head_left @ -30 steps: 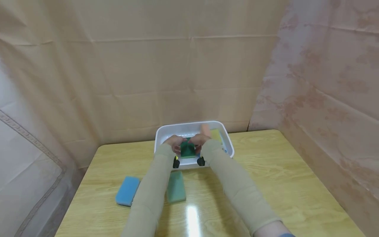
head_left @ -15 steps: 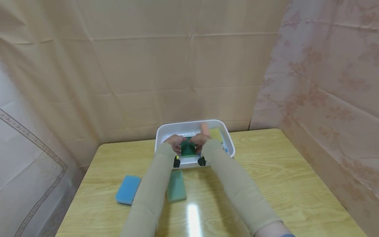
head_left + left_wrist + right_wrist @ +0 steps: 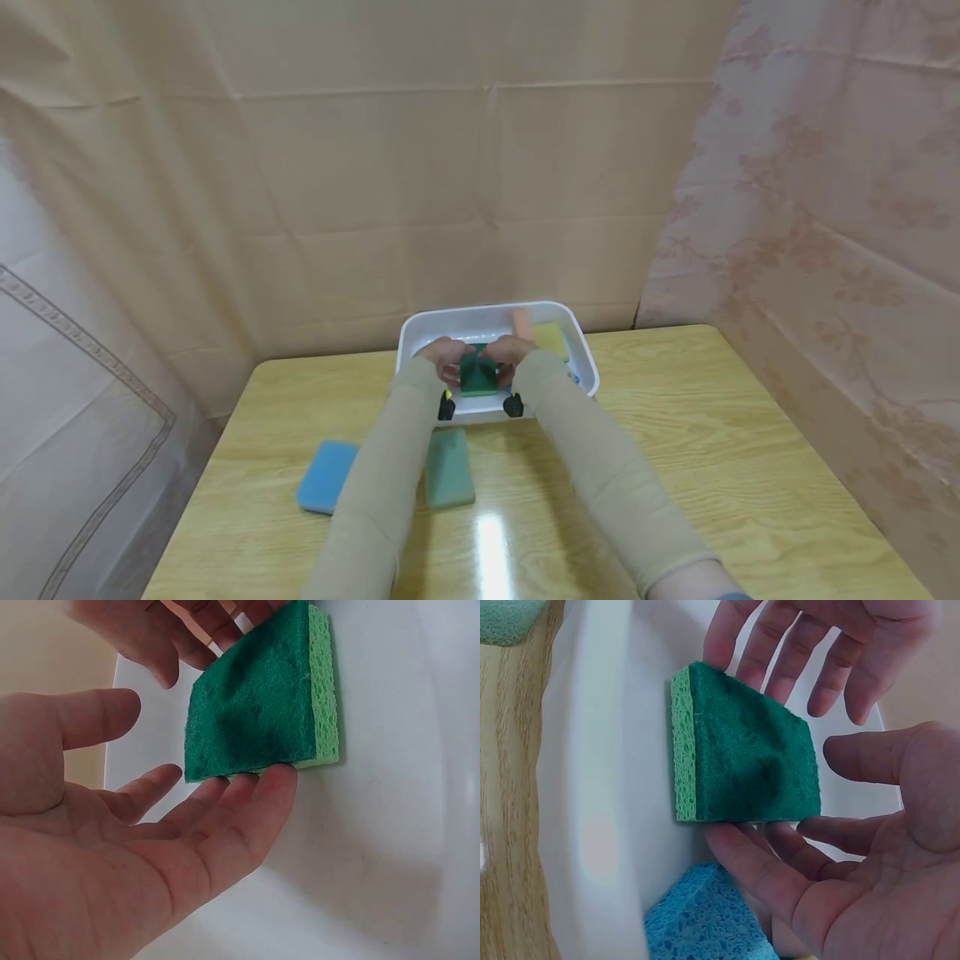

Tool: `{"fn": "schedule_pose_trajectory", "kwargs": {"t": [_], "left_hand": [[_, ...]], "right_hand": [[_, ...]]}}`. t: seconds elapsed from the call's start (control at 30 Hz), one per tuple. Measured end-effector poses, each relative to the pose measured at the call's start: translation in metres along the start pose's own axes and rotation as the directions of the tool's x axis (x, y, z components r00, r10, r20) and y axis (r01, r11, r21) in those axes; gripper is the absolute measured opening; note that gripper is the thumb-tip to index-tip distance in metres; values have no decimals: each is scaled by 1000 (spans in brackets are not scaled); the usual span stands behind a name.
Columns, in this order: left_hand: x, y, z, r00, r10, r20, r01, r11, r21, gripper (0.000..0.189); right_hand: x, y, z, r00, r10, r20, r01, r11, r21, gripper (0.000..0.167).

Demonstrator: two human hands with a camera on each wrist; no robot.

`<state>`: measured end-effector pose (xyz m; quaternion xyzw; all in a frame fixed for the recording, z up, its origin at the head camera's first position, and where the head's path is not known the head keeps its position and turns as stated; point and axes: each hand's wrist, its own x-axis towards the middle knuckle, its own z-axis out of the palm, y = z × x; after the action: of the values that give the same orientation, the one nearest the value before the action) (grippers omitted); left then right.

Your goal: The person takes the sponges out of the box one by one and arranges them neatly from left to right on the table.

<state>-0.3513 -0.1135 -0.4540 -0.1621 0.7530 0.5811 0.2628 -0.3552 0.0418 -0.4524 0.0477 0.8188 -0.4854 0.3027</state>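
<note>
Both hands are on one green scouring sponge [image 3: 259,697], left hand [image 3: 135,847] and right hand [image 3: 862,877] touching opposite side edges with fairly straight fingers, thumbs spread clear. Guessing that squeeze from both sides stops it twisting. It's inside the white tray [image 3: 450,315] toward the near edge, dark scrubby face up; can't tell if it's resting on the bottom. A peach sponge [image 3: 521,323] sits at the tray's far edge, with a yellow sponge [image 3: 551,339] by the far right corner. Right wrist cam clearly shows a blue cellulose sponge [image 3: 709,919] beside the hand, mostly blocked from the head cam. Only the head cam gets the other blue sponge [image 3: 327,477], toward the wooden table [image 3: 675,400]'s left edge; a pale green sponge [image 3: 449,471] lies just outside the tray's near edge.
</note>
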Motion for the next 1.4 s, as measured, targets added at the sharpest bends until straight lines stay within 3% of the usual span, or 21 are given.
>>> {"fn": "schedule_pose_trajectory", "kwargs": {"t": [0.27, 0.63, 0.83, 1.1, 1.4], "left_hand": [[-5, -2, -4, 1000, 9, -4, -9, 1000, -8, 47], [-10, 0, -14, 998, 21, -57, -23, 999, -29, 44], [-16, 3, -17, 996, 35, -83, -38, 999, -33, 41], [-18, 3, -19, 995, 45, -84, -49, 997, -56, 33], [-19, 3, -23, 995, 78, -66, -81, 996, -33, 40]], "right_hand": [[3, -2, -3, 998, -7, 57, 2, 997, 76, 45], [3, -8, -3, 997, 4, 80, -14, 993, 120, 52], [0, -14, -4, 997, -26, 72, 16, 992, 125, 50], [-4, -19, -6, 996, -37, 85, 21, 983, 182, 52], [-13, -22, -12, 990, -97, 105, 72, 973, 220, 43]]}}
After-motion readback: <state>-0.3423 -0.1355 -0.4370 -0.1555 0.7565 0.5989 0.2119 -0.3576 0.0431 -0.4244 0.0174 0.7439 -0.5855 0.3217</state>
